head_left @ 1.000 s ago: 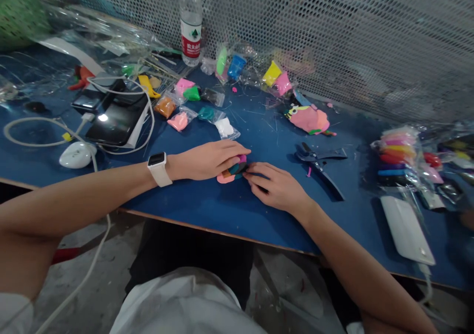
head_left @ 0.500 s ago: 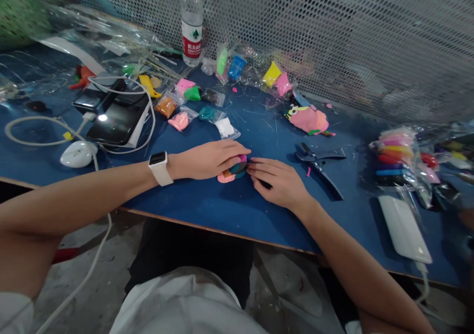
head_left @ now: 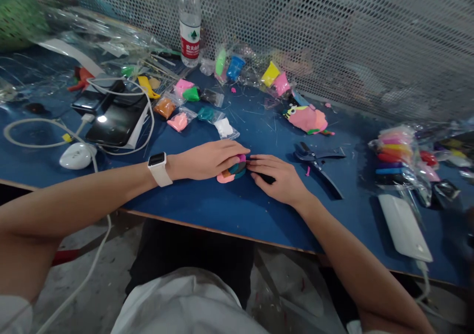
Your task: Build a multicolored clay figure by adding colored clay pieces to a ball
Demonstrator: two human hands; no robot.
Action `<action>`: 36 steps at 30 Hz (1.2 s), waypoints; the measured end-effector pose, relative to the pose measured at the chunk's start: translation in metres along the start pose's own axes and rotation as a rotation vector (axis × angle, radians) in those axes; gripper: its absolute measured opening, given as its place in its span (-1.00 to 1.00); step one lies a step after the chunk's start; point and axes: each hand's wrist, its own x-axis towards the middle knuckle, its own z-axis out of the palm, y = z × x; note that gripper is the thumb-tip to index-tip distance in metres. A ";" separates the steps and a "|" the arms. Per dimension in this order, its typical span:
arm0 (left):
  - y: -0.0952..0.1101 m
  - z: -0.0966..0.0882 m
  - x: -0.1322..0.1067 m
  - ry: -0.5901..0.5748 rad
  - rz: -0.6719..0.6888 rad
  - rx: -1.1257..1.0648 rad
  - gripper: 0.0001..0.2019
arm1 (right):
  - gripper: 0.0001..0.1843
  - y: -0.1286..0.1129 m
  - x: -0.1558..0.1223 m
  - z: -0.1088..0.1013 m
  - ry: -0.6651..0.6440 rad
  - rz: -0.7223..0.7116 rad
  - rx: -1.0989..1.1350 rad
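A small multicoloured modelling clay piece [head_left: 241, 167], with salmon, brown, teal, dark and magenta parts, lies on the blue table near its front edge. My left hand [head_left: 218, 158] reaches over it from the left, its fingers across the top and its thumb against it, so the upper left part is hidden. Beside its right edge is my right hand [head_left: 276, 176], fingers stretched side by side and thumb apart, the fingertips at the clay. Right of that hand lie dark-handled pliers or cutters [head_left: 319, 168] and a magenta clay scrap [head_left: 308, 171].
Small clay bags, including a white one [head_left: 223, 127], lie beyond my hands. A pink clay fish-like figure [head_left: 307, 119] rests behind the cutters. A water bottle [head_left: 190, 37] stands by the mesh panel. Left are a phone [head_left: 116, 121] and cables; right, a white power bank [head_left: 404, 228].
My right thumb has shifted slightly away from the table edge, and the right fingertips still touch the clay's side. The left hand stays on the clay piece. The view has moved very slightly.
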 end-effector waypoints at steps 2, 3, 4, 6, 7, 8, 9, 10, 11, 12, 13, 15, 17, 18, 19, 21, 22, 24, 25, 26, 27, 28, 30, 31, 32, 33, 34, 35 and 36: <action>0.001 -0.002 0.000 0.002 -0.025 0.005 -0.51 | -0.76 0.002 0.000 0.000 0.002 -0.008 0.006; 0.002 -0.003 0.000 0.004 -0.039 0.008 -0.50 | -0.76 0.002 -0.001 0.000 0.005 -0.014 0.002; 0.002 -0.004 0.000 0.006 -0.051 0.010 -0.49 | -0.77 0.003 -0.001 0.000 0.012 -0.018 -0.004; 0.002 -0.006 0.000 0.007 -0.072 0.013 -0.49 | -0.79 0.003 -0.001 -0.001 0.026 -0.023 -0.012; 0.002 -0.007 0.000 0.005 -0.078 0.013 -0.49 | -0.80 0.003 0.000 -0.001 0.027 -0.032 -0.015; 0.001 -0.007 0.000 -0.001 -0.082 0.012 -0.49 | -0.80 0.002 0.000 -0.002 0.021 -0.046 -0.017; 0.001 -0.007 0.000 -0.008 -0.085 0.011 -0.49 | -0.80 0.001 0.000 -0.002 0.009 -0.067 -0.019; 0.001 -0.006 0.000 -0.013 -0.087 0.010 -0.49 | -0.80 0.000 0.000 -0.002 -0.003 -0.091 -0.023; 0.001 -0.006 0.001 -0.016 -0.088 0.011 -0.49 | -0.79 -0.001 0.001 -0.002 -0.012 -0.115 -0.027; 0.001 -0.006 0.001 -0.018 -0.090 0.011 -0.49 | -0.78 -0.001 0.001 -0.002 -0.016 -0.133 -0.031; 0.001 -0.005 0.001 -0.018 -0.090 0.011 -0.49 | -0.77 -0.002 0.000 -0.002 -0.017 -0.143 -0.034; 0.001 -0.005 0.002 -0.015 -0.087 0.010 -0.50 | -0.74 -0.003 0.000 -0.001 -0.016 -0.145 -0.035; 0.001 -0.005 0.002 -0.013 -0.081 0.004 -0.51 | -0.71 -0.004 0.000 0.000 -0.023 -0.140 -0.035; 0.001 -0.005 0.002 -0.009 -0.079 0.001 -0.51 | -0.71 -0.005 0.000 0.000 -0.028 -0.142 -0.042; 0.001 -0.005 0.001 -0.006 -0.078 -0.001 -0.51 | -0.72 -0.005 0.000 0.000 -0.031 -0.149 -0.055; 0.001 -0.005 0.001 -0.007 -0.081 -0.004 -0.51 | -0.73 -0.007 0.000 0.001 -0.030 -0.167 -0.095; 0.001 -0.005 0.001 -0.008 -0.083 -0.003 -0.51 | -0.74 -0.007 0.000 0.001 -0.024 -0.176 -0.117; 0.002 -0.005 0.001 -0.012 -0.086 -0.001 -0.50 | -0.76 -0.008 0.000 0.001 -0.018 -0.190 -0.152; 0.002 -0.005 0.001 -0.014 -0.086 0.000 -0.50 | -0.77 -0.008 0.000 0.001 -0.020 -0.189 -0.162; 0.002 -0.005 0.001 -0.014 -0.086 0.000 -0.50 | -0.77 -0.008 -0.001 0.001 -0.025 -0.185 -0.165; 0.002 -0.005 0.001 -0.014 -0.086 0.001 -0.50 | -0.77 -0.007 -0.001 0.001 -0.032 -0.180 -0.159; 0.002 -0.005 0.001 -0.014 -0.084 0.000 -0.50 | -0.76 -0.007 -0.002 0.002 -0.040 -0.179 -0.143; 0.001 -0.005 0.001 -0.009 -0.083 0.001 -0.51 | -0.71 -0.007 -0.003 0.003 -0.058 -0.188 -0.102; 0.001 -0.005 0.001 -0.008 -0.083 0.001 -0.52 | -0.69 -0.007 -0.004 0.003 -0.070 -0.197 -0.087; 0.001 -0.005 0.001 -0.008 -0.084 0.001 -0.52 | -0.68 -0.007 -0.004 0.004 -0.081 -0.202 -0.081; 0.001 -0.005 0.001 -0.006 -0.083 0.001 -0.52 | -0.68 -0.008 -0.004 0.004 -0.092 -0.205 -0.088; 0.001 -0.005 0.001 -0.005 -0.083 0.002 -0.52 | -0.69 -0.009 -0.004 0.004 -0.100 -0.206 -0.104; 0.001 -0.004 0.001 -0.004 -0.083 0.003 -0.53 | -0.69 -0.011 -0.004 0.004 -0.105 -0.210 -0.126; 0.001 -0.004 0.001 -0.002 -0.081 0.004 -0.53 | -0.70 -0.013 -0.003 0.004 -0.108 -0.216 -0.150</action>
